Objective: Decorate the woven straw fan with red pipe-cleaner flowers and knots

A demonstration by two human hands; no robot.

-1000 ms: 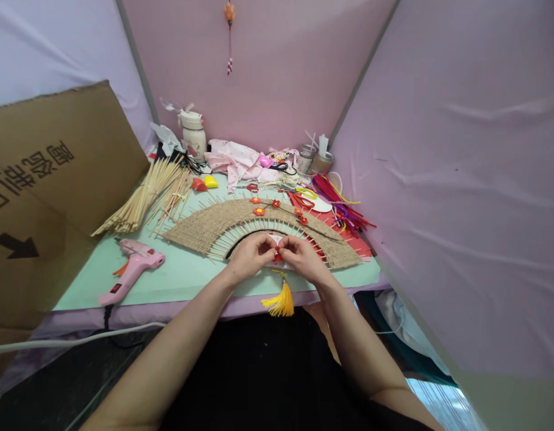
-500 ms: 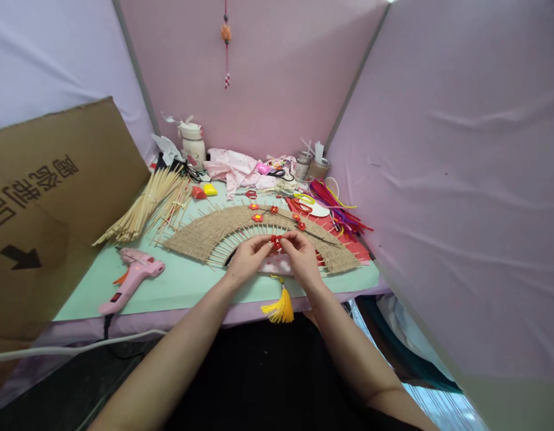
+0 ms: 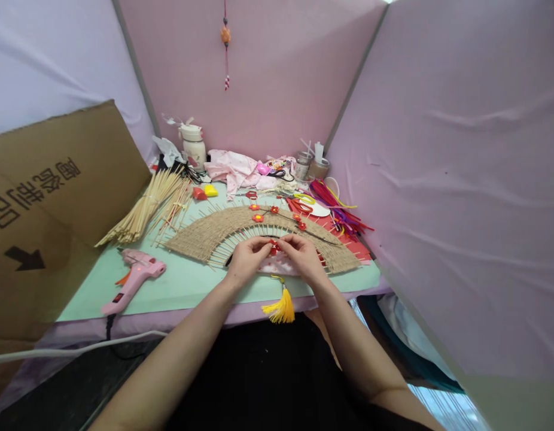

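Note:
Between my fingertips is a small red flower (image 3: 274,246) with a pale centre. My left hand (image 3: 250,257) pinches it from the left, and my right hand (image 3: 300,254) from the right. Behind and around both hands lies a woven tan fan (image 3: 203,236) with thin sticks poking from its edges. Several red and orange flowers (image 3: 258,218) and a dark branch sit on its upper band. Below the hands a yellow tassel (image 3: 280,306) hangs at the table's front edge, near a pale patterned piece (image 3: 279,264).
A pink glue gun (image 3: 136,278) lies at the left, beside a cardboard box (image 3: 48,197). Bundled sticks (image 3: 145,209) lie behind it. Scissors (image 3: 303,206), red sheets and coloured pipe cleaners (image 3: 337,206) are at the right. A bottle (image 3: 193,146) and pink cloth (image 3: 234,167) stand at the back.
The red flower has turned slightly and sits a little lower and further left between my fingertips. My right hand has shifted slightly left; both hands keep their pinch.

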